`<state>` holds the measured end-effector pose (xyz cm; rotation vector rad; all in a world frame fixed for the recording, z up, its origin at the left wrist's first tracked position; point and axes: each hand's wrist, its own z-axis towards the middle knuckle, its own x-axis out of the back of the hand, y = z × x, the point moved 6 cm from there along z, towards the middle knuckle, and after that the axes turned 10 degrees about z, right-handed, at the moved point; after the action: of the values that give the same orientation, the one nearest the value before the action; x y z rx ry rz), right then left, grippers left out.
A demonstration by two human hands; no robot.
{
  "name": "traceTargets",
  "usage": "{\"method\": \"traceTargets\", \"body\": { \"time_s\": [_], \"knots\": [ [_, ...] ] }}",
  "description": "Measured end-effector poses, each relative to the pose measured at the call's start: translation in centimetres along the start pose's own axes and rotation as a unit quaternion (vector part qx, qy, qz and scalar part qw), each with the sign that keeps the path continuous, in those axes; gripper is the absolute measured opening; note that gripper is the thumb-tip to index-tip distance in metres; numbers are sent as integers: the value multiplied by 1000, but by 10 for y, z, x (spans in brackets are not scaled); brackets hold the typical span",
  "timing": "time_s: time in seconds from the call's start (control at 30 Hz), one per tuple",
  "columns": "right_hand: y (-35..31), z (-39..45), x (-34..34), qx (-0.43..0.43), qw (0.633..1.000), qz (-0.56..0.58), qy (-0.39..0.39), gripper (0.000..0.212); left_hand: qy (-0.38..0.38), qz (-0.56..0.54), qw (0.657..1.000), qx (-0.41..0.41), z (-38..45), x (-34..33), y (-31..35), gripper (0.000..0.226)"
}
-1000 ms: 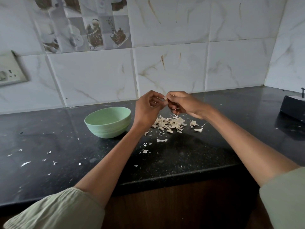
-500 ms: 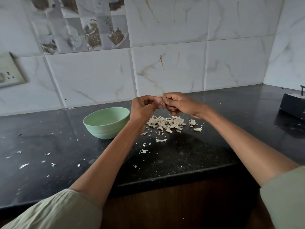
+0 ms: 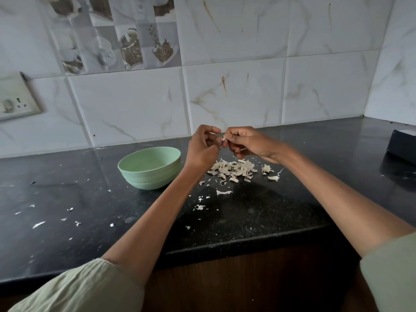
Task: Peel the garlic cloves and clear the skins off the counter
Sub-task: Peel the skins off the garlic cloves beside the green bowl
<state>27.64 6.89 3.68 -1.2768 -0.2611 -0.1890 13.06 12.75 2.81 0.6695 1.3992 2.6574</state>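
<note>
Both hands meet above the black counter [image 3: 258, 212], fingers curled. My right hand [image 3: 249, 144] pinches a small pale garlic clove [image 3: 224, 138] at its fingertips. My left hand [image 3: 203, 147] pinches at the same clove from the left, a sliver of skin showing at its fingertips. Most of the clove is hidden by the fingers. Directly below the hands lies a pile of papery garlic skins [image 3: 234, 168]. A pale green bowl [image 3: 149, 167] stands just left of my left wrist; what it holds cannot be seen.
Small skin flakes [image 3: 200, 207] are scattered toward the counter's front edge and across its left part [image 3: 38, 224]. A dark box [image 3: 403, 144] sits at the far right. A wall socket [image 3: 15, 97] is on the tiled wall at left.
Both hands stayed together over the skin pile while working the clove. They sank slightly toward the counter. The bowl and the pile have not moved.
</note>
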Motion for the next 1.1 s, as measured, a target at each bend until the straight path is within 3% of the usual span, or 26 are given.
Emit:
{"method": "traceTargets", "body": {
  "time_s": [0.17,0.27,0.57,0.93,1.1],
  "knots": [
    [-2,2,10,8,998,-19,68,28,7,74,996,-40,-4,3,9,33],
    [-4,1,13,12,996,11,90,26,27,43,998,-29,-4,8,10,13],
    [-10,-1,16,37,993,-27,106,30,40,-19,999,-31,-7,10,16,21],
    [-11,-4,8,15,999,-20,39,39,-16,9,999,-41,0,0,9,12],
    [-12,-4,14,10,998,1,54,40,-47,-57,997,-15,-2,-3,12,17]
  ]
}}
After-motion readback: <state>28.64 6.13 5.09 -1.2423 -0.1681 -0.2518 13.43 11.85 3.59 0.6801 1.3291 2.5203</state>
